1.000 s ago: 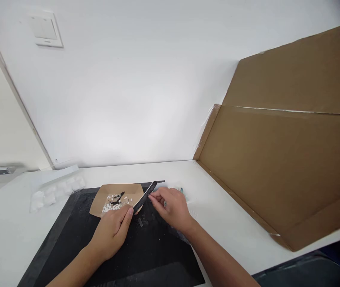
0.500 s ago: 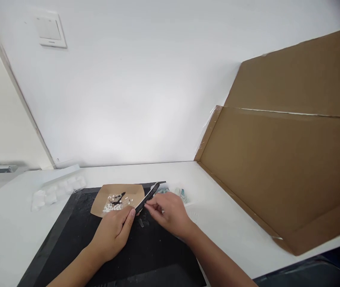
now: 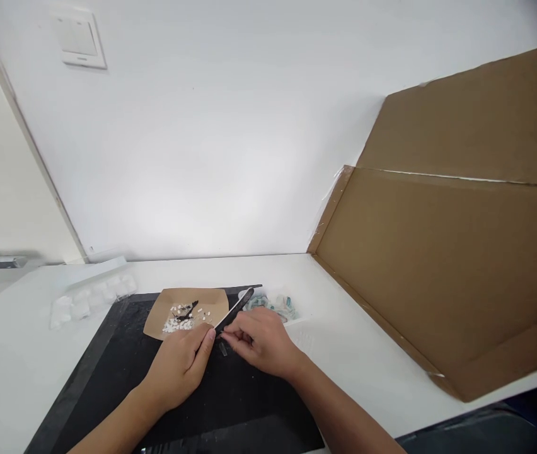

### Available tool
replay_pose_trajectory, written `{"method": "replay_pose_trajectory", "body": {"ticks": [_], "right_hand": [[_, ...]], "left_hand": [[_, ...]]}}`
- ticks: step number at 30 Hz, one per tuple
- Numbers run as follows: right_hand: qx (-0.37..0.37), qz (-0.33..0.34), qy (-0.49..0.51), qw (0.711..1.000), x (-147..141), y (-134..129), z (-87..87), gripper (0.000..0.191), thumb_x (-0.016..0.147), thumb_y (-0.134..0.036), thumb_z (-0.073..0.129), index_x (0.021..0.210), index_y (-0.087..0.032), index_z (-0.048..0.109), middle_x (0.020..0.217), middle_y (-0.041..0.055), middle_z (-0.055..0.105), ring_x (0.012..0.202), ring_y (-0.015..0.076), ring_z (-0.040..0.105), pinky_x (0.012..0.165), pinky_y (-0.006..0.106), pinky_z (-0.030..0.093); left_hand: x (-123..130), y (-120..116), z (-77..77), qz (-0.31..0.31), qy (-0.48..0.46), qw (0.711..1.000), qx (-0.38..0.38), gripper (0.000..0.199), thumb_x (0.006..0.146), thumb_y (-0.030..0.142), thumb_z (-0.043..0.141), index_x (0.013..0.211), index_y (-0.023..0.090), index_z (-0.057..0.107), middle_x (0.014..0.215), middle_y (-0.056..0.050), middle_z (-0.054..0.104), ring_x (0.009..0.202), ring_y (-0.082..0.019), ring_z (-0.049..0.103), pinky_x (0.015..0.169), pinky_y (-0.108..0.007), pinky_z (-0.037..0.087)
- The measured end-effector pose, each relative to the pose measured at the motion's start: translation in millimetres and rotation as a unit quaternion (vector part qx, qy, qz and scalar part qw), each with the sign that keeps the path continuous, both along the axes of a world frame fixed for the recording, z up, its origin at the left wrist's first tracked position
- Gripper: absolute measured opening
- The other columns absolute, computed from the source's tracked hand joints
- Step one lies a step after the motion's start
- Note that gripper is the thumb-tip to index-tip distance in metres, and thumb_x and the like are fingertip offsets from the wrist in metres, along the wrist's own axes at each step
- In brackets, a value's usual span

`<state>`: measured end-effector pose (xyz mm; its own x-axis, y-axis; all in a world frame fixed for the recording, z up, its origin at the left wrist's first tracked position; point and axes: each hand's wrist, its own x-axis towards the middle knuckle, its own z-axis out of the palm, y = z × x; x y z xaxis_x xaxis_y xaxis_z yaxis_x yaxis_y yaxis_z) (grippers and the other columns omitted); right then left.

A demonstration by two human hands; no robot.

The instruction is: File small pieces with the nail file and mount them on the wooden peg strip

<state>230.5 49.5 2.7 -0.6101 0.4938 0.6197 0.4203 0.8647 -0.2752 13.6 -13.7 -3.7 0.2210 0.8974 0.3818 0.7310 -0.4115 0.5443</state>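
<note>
Your left hand (image 3: 178, 369) lies low on the black rectangular mat (image 3: 108, 366), fingers curled around the near end of a slim black tweezer-like tool (image 3: 234, 310), thumb pressed along its side; the tool slants up and to the right, its far tip reaching just past the right corner of the brown paper tray (image 3: 167, 313). Your right hand (image 3: 261, 340) sits just beside the left, its fingertips (image 3: 227, 337) pinched together right under the tool's shaft, close to your left thumb; whether they hold some small piece there is too fine to tell. A small clear bit lies on the mat directly below those fingertips. The brown paper tray rests on the far part of the mat, just beyond your left hand, and carries a scatter of tiny white pieces (image 3: 176, 321) with a few thin black pieces (image 3: 187, 310) among them. Behind your right hand, at the mat's far right corner, a clear plastic bag of small teal and white parts (image 3: 273, 304) lies on the white worktop (image 3: 344, 328). To the far left, well apart from the hands, a clear plastic blister tray with rounded pockets (image 3: 91, 296) sits on the worktop near the wall. On the right, a large flattened brown cardboard sheet (image 3: 448, 252) leans against the white wall (image 3: 225, 145), its lower edge resting on the worktop. A white wall switch plate (image 3: 78, 39) is mounted high on the left.
</note>
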Motion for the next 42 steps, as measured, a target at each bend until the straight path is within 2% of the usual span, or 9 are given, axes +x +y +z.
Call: {"method": "replay_pose_trajectory", "body": {"ticks": [7,12,15,17,24,28,33,40,42], "right_hand": [[0.001,-0.116,0.068,0.991,22.5,16.4,7.4,0.015,0.101,-0.032,0.063,0.092,-0.022,0.069,0.068,-0.0026,0.068,0.061,0.0132,0.059,0.065,0.028,0.039],[-0.028,-0.067,0.046,0.996,11.8,9.3,2.0,0.015,0.101,-0.032,0.062,0.090,-0.023,0.067,0.070,-0.0024,0.069,0.063,0.0129,0.061,0.065,0.027,0.040],[-0.022,-0.015,0.008,1.000,-0.8,-1.7,-1.7,0.016,0.101,-0.033,0.062,0.089,-0.023,0.067,0.070,-0.0033,0.070,0.062,0.0122,0.061,0.066,0.027,0.039],[-0.014,-0.009,0.002,1.000,-3.9,-5.2,-1.9,0.017,0.101,-0.034,0.062,0.089,-0.023,0.067,0.070,-0.0034,0.070,0.062,0.0119,0.061,0.067,0.028,0.038],[-0.028,-0.125,0.079,0.989,17.1,11.8,8.3,0.017,0.101,-0.034,0.063,0.090,-0.023,0.070,0.068,-0.0022,0.069,0.060,0.0136,0.062,0.063,0.027,0.043],[-0.052,-0.101,0.093,0.989,12.4,8.8,4.9,0.017,0.101,-0.033,0.061,0.089,-0.023,0.069,0.069,-0.0017,0.070,0.061,0.0138,0.062,0.064,0.027,0.043],[-0.008,-0.040,0.037,0.998,-5.2,-5.9,-4.5,0.018,0.100,-0.034,0.064,0.086,-0.024,0.069,0.066,-0.0036,0.069,0.061,0.0126,0.062,0.068,0.029,0.039],[-0.016,-0.153,0.101,0.983,11.8,10.0,3.9,0.022,0.102,-0.037,0.062,0.086,-0.024,0.070,0.069,-0.0009,0.070,0.064,0.0149,0.064,0.067,0.030,0.043],[-0.029,-0.159,0.120,0.980,14.5,13.0,4.5,0.023,0.102,-0.037,0.061,0.086,-0.024,0.069,0.071,-0.0003,0.071,0.064,0.0154,0.064,0.066,0.030,0.045]], "left_hand": [[-0.1,0.6,1.0,0.006,0.037,0.998,-0.040,0.042,0.111,0.041,0.029,0.081,0.023,0.052,0.074,-0.004,0.067,0.070,-0.022,0.065,0.070,-0.033,0.040],[0.2,-1.1,-1.0,-0.004,0.042,0.998,-0.038,0.042,0.111,0.041,0.029,0.082,0.022,0.051,0.076,-0.005,0.068,0.072,-0.022,0.065,0.070,-0.033,0.040],[-0.1,-0.9,-0.8,-0.006,0.040,0.999,-0.031,0.041,0.111,0.040,0.031,0.082,0.022,0.054,0.075,-0.005,0.068,0.070,-0.022,0.066,0.070,-0.032,0.041],[-0.3,-0.5,0.7,-0.008,0.036,0.999,-0.022,0.039,0.110,0.039,0.034,0.084,0.022,0.057,0.075,-0.005,0.069,0.070,-0.022,0.067,0.070,-0.032,0.043],[0.3,-1.8,5.6,0.004,0.022,1.000,-0.004,0.037,0.109,0.038,0.037,0.086,0.023,0.061,0.074,-0.005,0.069,0.071,-0.023,0.068,0.070,-0.031,0.046],[0.3,-1.6,2.8,-0.002,0.042,0.999,-0.015,0.039,0.110,0.039,0.033,0.084,0.023,0.057,0.074,-0.005,0.069,0.071,-0.022,0.067,0.070,-0.033,0.044],[-0.7,-0.9,-0.3,-0.007,0.046,0.999,-0.017,0.039,0.111,0.039,0.031,0.085,0.023,0.055,0.073,-0.004,0.068,0.069,-0.022,0.066,0.068,-0.032,0.042],[-0.7,-0.7,2.3,0.004,0.048,0.998,-0.028,0.040,0.111,0.040,0.029,0.083,0.023,0.051,0.073,-0.004,0.066,0.069,-0.022,0.064,0.068,-0.034,0.040],[-0.4,-0.8,2.2,0.002,0.046,0.998,-0.036,0.041,0.112,0.041,0.028,0.083,0.023,0.050,0.074,-0.004,0.066,0.070,-0.022,0.065,0.069,-0.034,0.040]]}}
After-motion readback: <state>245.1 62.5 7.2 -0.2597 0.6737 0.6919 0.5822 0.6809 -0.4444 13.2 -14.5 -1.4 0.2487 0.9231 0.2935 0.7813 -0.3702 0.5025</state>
